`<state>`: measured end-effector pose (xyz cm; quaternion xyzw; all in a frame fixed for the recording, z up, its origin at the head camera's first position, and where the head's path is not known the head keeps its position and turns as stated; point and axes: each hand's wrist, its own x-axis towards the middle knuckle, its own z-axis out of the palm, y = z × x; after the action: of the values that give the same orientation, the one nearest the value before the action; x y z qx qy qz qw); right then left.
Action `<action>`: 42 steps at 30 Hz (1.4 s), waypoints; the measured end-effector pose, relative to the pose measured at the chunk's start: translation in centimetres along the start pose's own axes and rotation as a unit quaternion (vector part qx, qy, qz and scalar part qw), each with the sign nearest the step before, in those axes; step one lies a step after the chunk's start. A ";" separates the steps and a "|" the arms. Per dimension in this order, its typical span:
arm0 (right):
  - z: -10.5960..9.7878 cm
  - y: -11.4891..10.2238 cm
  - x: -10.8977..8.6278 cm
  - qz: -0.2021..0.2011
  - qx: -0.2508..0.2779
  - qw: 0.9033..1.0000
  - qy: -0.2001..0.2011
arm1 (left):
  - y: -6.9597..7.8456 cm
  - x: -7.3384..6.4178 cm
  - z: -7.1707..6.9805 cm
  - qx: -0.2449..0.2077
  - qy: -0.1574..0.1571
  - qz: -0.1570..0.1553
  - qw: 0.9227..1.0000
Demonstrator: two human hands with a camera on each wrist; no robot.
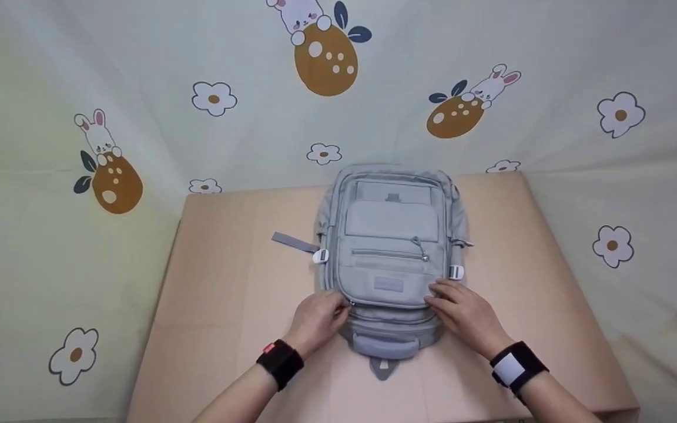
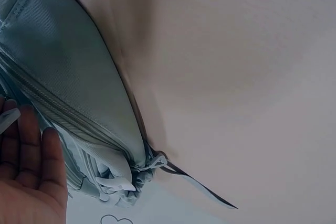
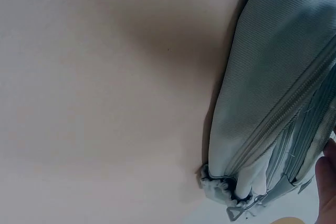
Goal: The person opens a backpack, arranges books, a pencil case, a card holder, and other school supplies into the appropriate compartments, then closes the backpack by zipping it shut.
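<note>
A grey-blue backpack [image 1: 394, 223] lies front up on a tan surface, its padded top handle [image 1: 385, 346] toward me. At the lower left corner of its front panel, my left hand [image 1: 318, 317] pinches a small zipper pull beside the zipper seam. The left wrist view shows the curled fingers [image 2: 31, 156] of that hand next to the bag's side zipper [image 2: 58, 108]. My right hand [image 1: 465, 308] rests its loosely bent fingers on the panel's lower right corner. Only part of the right hand [image 3: 326, 177] appears in the right wrist view, beside the bag's edge.
The tan surface [image 1: 227, 294] extends on both sides of the bag. A grey strap [image 1: 294, 242] sticks out left from a white buckle [image 1: 321, 256]; another white buckle [image 1: 456, 272] sits on the right. Printed cloth [image 1: 244, 141] hangs behind and at both sides.
</note>
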<state>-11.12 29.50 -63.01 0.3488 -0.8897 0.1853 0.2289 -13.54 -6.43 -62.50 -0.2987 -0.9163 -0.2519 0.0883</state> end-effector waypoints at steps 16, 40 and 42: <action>0.3 0.0 -0.2 0.002 0.000 1.000 -0.002 | 3.6 1.6 1.8 0.007 -0.024 0.024 0.999; 0.2 0.0 0.0 0.002 0.004 0.999 0.036 | 5.6 2.8 2.5 -0.026 -0.058 0.019 0.998; 0.0 0.4 0.0 0.015 0.008 0.998 0.063 | 5.6 2.8 2.5 -0.026 -0.056 0.021 0.998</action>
<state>-11.40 29.77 -63.04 0.3251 -0.8772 0.2172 0.2786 -12.49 0.12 -61.49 -0.3340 -0.9063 -0.2567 0.0347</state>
